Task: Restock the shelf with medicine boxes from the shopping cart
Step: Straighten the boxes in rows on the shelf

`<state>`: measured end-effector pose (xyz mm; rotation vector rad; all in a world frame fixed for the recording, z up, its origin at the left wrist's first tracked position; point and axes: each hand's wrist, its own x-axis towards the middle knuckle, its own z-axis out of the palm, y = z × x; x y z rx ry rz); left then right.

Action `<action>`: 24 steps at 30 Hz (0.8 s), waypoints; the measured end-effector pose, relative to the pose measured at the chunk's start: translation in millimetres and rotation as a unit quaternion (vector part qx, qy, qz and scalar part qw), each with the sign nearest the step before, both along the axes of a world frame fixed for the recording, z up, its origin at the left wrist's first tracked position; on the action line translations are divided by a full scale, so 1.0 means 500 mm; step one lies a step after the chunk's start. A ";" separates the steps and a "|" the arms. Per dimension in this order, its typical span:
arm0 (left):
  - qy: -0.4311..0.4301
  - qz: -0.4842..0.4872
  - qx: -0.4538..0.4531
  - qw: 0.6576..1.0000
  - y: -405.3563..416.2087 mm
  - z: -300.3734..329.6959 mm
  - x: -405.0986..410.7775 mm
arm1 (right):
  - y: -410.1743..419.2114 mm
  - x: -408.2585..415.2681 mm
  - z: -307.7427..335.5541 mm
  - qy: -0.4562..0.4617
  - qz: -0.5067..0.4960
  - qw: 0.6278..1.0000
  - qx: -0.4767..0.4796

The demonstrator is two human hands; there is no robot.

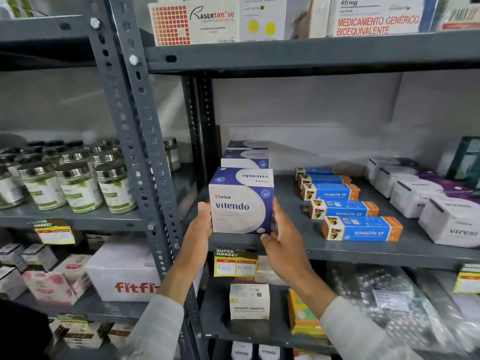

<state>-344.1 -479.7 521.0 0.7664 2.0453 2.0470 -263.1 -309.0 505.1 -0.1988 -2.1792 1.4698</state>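
Observation:
A white and purple Vitendo box stands at the front left of the grey middle shelf. My left hand presses against its left side. My right hand cups its right side and lower corner. Both hands hold the box between them. Two more Vitendo boxes stand in a row right behind it. The shopping cart is out of view.
Blue and orange Vivalyn EF boxes lie in a row to the right, then white Viresi boxes. Grey uprights stand left of the box, with jars beyond. A price tag hangs below the shelf edge.

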 end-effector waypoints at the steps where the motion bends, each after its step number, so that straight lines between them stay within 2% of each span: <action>1: 0.008 0.000 -0.003 1.000 -0.002 -0.006 -0.001 | 0.001 -0.001 0.000 -0.002 -0.001 1.000 0.002; 6: 0.019 0.047 -0.011 0.999 0.005 -0.017 -0.005 | 0.003 0.001 0.005 -0.013 0.016 1.000 0.002; 8: 0.045 0.129 0.024 0.990 0.012 -0.021 0.010 | 0.010 0.014 0.008 -0.007 0.022 1.000 0.000; 9: 0.071 0.201 0.046 0.976 0.017 -0.025 0.020 | 0.019 0.025 0.011 0.006 0.021 1.000 0.001; 11: 0.139 0.341 0.079 0.926 0.032 -0.034 0.048 | 0.052 0.054 0.023 0.048 0.008 0.999 0.020; 13: 0.237 0.372 0.064 0.895 0.067 -0.034 0.082 | 0.108 0.090 0.039 0.097 -0.025 0.993 0.063; 16: 0.390 0.254 -0.035 0.884 0.153 -0.034 0.135 | 0.218 0.148 0.059 0.135 -0.113 0.971 0.159; 19: 0.405 0.128 -0.227 0.877 0.246 -0.047 0.160 | 0.338 0.194 0.057 0.095 -0.162 0.949 0.254; 22: 0.406 0.094 -0.429 0.802 0.302 -0.086 0.146 | 0.434 0.218 0.044 -0.012 -0.135 0.938 0.320; 24: 0.401 0.102 -0.473 0.778 0.313 -0.102 0.134 | 0.470 0.224 0.036 -0.053 -0.103 0.934 0.338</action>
